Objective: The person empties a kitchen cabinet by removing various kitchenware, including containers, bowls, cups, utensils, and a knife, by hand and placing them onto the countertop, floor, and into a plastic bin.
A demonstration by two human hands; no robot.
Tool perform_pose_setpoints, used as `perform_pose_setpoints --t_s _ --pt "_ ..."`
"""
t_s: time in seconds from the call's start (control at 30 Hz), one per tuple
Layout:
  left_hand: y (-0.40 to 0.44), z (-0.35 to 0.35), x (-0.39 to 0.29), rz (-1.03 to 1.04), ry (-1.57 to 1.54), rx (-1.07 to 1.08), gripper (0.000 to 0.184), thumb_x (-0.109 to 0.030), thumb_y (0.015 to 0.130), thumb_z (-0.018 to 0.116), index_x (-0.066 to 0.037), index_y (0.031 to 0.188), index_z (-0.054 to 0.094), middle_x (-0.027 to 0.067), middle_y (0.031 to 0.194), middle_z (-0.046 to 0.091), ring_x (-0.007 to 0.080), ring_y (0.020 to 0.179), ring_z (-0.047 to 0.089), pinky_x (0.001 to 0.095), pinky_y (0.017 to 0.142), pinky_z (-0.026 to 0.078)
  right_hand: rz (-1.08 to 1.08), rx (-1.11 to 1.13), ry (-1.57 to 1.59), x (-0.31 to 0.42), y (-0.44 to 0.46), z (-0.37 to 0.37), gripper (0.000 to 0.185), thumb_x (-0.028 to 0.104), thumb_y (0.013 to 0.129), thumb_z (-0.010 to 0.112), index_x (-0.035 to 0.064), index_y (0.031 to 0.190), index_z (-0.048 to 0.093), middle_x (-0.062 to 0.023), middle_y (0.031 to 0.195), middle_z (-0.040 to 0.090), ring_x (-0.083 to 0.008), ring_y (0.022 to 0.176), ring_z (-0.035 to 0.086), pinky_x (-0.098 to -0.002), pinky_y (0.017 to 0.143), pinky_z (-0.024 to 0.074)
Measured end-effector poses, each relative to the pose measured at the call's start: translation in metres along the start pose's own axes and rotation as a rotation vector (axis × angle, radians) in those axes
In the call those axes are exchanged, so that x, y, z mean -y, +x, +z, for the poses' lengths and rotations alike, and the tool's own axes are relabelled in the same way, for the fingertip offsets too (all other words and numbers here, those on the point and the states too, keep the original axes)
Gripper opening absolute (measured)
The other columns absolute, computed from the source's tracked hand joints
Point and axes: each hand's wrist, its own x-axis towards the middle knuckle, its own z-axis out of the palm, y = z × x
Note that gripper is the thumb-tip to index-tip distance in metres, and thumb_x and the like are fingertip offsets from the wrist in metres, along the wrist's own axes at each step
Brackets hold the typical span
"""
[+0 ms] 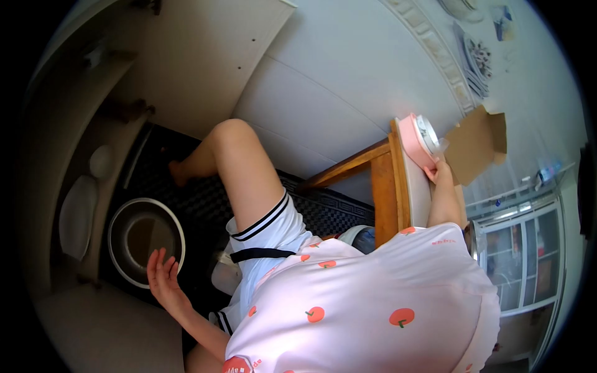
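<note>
My left hand (164,280) is open, its fingers loosely spread, over the near rim of a round metal basin (114,248). The basin stands on the dark floor, and a brownish tone shows inside it. Out to the upper right, my right hand (440,171) grips the end of a pink plastic container (411,140) on the table top. White round things (427,132), perhaps stacked dishes, sit in or against that container; what they are exactly I cannot make out. An opened cardboard box (476,146) lies right behind the hand.
A cabinet door (205,56) stands open. White dishes (78,217) lie inside the cabinet at the left. The wooden table (390,186) stands against the tiled wall. A dark patterned mat (329,208) covers the floor. A pale container (225,276) is beside my leg.
</note>
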Motion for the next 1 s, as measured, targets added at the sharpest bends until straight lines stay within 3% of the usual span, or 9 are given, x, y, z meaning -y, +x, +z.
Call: perform_pose_setpoints --t_s 0.1,0.27,0.33,0.4,0.5,0.63,0.77,0.83,1.0 --pt "0.004 -0.009 0.01 0.006 0.007 -0.02 0.033 -0.016 0.092 0.051 -0.001 0.121 0.051 0.0148 0.118 0.057 0.0158 0.092 0.06 0.0258 0.079 0.049 -0.068 0.116 -0.106 0.0 0.033 -0.009 0.024 0.026 0.081 0.061 0.0143 0.101 0.059 -0.0053 0.094 0.059 -0.0207 0.085 0.056 -0.0421 0.065 0.0554" --pt "0.005 -0.01 0.001 -0.001 -0.062 -0.066 0.029 -0.013 0.091 0.052 0.0 0.116 0.054 0.0155 0.112 0.06 0.0167 0.087 0.062 0.0269 0.078 0.05 -0.311 -0.085 -1.236 0.074 0.07 -0.038 0.022 0.021 0.071 0.059 0.0017 0.061 0.064 -0.0135 0.053 0.057 -0.0237 0.047 0.058 -0.0381 0.046 0.0483" --pt "0.005 -0.011 0.0 0.003 -0.093 -0.047 0.028 -0.014 0.091 0.052 0.0 0.115 0.055 0.0148 0.111 0.061 0.0163 0.086 0.062 0.0263 0.077 0.05 -0.603 -0.167 -1.464 0.118 0.076 -0.031 0.035 0.033 0.076 0.052 0.001 0.077 0.066 -0.0157 0.072 0.061 -0.0288 0.07 0.059 -0.0403 0.065 0.0467" --pt "0.005 -0.014 0.003 -0.01 -0.086 -0.047 0.028 -0.015 0.092 0.051 -0.001 0.115 0.055 0.014 0.111 0.061 0.0159 0.086 0.062 0.0263 0.077 0.05 -0.912 -0.167 -1.377 0.164 0.066 -0.008 0.051 0.045 0.082 0.045 0.0002 0.093 0.067 -0.018 0.092 0.066 -0.0339 0.093 0.06 -0.0424 0.085 0.0452" --pt "0.002 -0.011 0.003 -0.017 -0.06 -0.047 0.029 -0.013 0.091 0.049 0.001 0.116 0.054 0.0165 0.113 0.059 0.0166 0.085 0.063 0.0272 0.075 0.051 -0.934 0.049 -0.828 0.223 -0.139 0.123 0.029 0.029 0.086 0.056 0.0022 0.078 0.062 -0.0024 0.046 0.044 -0.0116 0.036 0.044 -0.0277 0.034 0.0343" --pt "-0.001 -0.012 0.004 0.002 0.013 -0.071 0.029 -0.014 0.092 0.048 0.001 0.116 0.054 0.0155 0.112 0.06 0.0157 0.086 0.062 0.0271 0.076 0.05 -1.127 0.521 -0.74 0.177 -0.326 0.25 0.032 0.031 0.091 0.05 0.0027 0.098 0.063 -0.0018 0.06 0.049 -0.0063 0.05 0.045 -0.0204 0.045 0.0377" --pt "-0.003 -0.022 0.007 0.06 0.114 -0.143 0.028 -0.015 0.093 0.048 0.0 0.115 0.054 0.0137 0.11 0.061 0.0155 0.085 0.062 0.0273 0.077 0.05 -1.456 1.01 -0.777 0.122 -0.413 0.342 0.026 0.024 0.089 0.055 0.0006 0.095 0.063 -0.008 0.067 0.06 -0.0147 0.056 0.057 -0.0257 0.051 0.0451" --pt "-0.002 -0.027 0.009 0.084 0.158 -0.188 0.028 -0.016 0.093 0.048 -0.001 0.115 0.055 0.013 0.109 0.061 0.0154 0.085 0.062 0.0273 0.076 0.05 -1.713 1.115 -0.667 0.095 -0.45 0.38 0.025 0.026 0.085 0.056 0.0028 0.086 0.064 -0.0161 0.077 0.064 -0.0329 0.069 0.061 -0.0402 0.063 0.0494" --pt "0.015 -0.03 -0.005 0.203 0.159 -0.319 0.025 -0.013 0.093 0.049 -0.001 0.114 0.055 0.0124 0.108 0.061 0.0148 0.085 0.061 0.0276 0.077 0.05 -1.74 1.462 -0.548 0.027 -0.52 0.441 0.025 0.028 0.083 0.056 0.0043 0.085 0.064 -0.0157 0.079 0.064 -0.0336 0.076 0.063 -0.0423 0.066 0.0508"
